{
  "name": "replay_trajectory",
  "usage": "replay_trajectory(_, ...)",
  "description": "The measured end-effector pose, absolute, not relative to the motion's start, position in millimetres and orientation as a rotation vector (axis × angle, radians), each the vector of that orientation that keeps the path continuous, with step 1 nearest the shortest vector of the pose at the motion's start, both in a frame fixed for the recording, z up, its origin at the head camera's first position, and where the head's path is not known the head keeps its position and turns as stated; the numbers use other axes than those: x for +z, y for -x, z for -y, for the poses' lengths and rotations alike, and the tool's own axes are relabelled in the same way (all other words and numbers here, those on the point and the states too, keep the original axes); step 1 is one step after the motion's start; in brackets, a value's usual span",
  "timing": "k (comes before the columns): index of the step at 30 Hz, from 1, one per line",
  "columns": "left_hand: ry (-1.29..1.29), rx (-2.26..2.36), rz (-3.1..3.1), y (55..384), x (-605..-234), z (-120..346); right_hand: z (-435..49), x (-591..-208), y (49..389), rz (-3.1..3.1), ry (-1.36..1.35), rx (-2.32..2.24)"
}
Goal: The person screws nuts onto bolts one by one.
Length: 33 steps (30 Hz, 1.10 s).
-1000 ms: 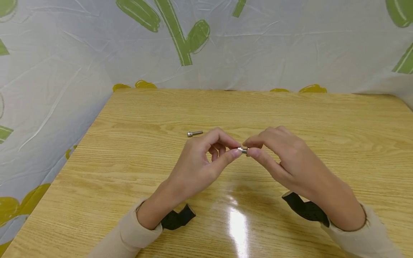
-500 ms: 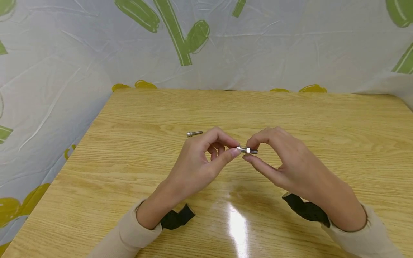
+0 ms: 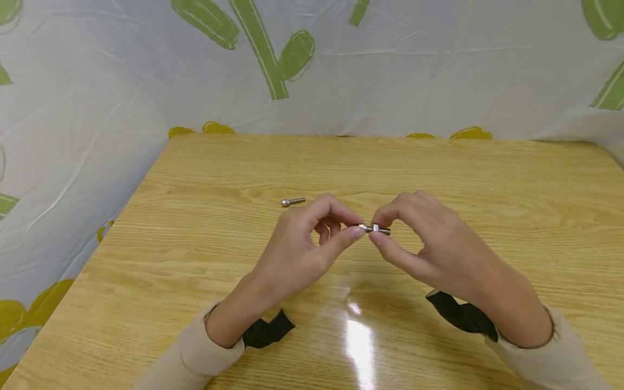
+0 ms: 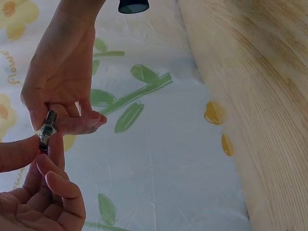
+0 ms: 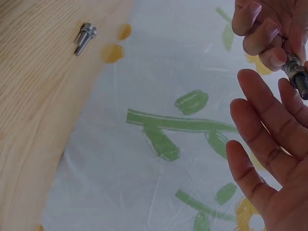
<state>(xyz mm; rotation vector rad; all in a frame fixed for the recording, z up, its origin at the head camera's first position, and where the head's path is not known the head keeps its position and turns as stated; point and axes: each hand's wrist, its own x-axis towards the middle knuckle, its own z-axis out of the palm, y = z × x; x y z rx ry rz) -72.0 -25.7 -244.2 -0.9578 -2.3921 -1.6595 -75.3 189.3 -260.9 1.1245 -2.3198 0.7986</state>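
Thumb and index finger of my left hand pinch the head end of a metal bolt, mostly covering it. Partway along the shank sits a hex nut, apart from the head, with bare thread on either side of it. My right hand pinches this nut between thumb and index fingertip, and the bolt's threaded tip points toward the right palm. The left wrist view has the bolt between both hands. In the right wrist view, the bolt's threaded end shows at the right edge, beside spread right-hand fingers.
A second bolt lies on the wooden table, just beyond the left hand. Behind the table hangs a white sheet with green and yellow plant prints. Black wrist straps sit at both cuffs.
A second ago the right fingers covered the bolt's end. They then drew apart around the nut, exposing the threaded tip, and now close on the nut. The left hand keeps its hold.
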Motion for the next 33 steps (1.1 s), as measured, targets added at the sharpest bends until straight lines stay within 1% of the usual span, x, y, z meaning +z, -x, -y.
replay_trajectory(7,0.960,-1.648,2.397,72,-245,25,-193,-269,77,2.365,-1.098,0.764)
replay_trajectory(15,0.955,-1.646,2.396,73,-246,27,-190,-261,72,2.461,-1.039,0.774)
replay_trajectory(23,0.948,-1.654,2.395,73,-246,27,-194,-275,79,2.362,-1.090,0.774)
replay_trajectory(33,0.938,-1.651,2.409,73,-246,28,-193,-270,78,2.352,-1.102,0.765)
